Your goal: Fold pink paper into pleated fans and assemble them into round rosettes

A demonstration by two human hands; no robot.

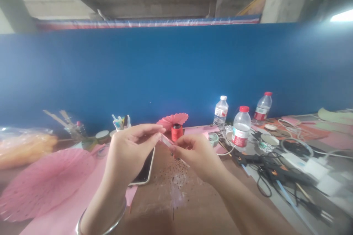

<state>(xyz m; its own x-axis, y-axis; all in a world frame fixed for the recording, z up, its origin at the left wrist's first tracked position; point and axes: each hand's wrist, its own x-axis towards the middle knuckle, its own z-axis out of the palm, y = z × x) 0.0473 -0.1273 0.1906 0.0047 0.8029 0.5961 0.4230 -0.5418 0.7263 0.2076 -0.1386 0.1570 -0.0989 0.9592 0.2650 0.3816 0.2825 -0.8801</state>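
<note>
The hands (128, 154) partly hide the pink strip (166, 140).

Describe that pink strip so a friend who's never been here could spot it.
In front of the blue partition is a brown tabletop. Above it, the narrow pink strip is held between the left hand and right hand. Its narrowness distinguishes it from the wide pleated pink sheet at left.

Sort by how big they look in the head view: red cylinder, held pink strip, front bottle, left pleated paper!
1. Left pleated paper
2. Front bottle
Unsure: red cylinder, held pink strip; the strip is partly covered.
</note>
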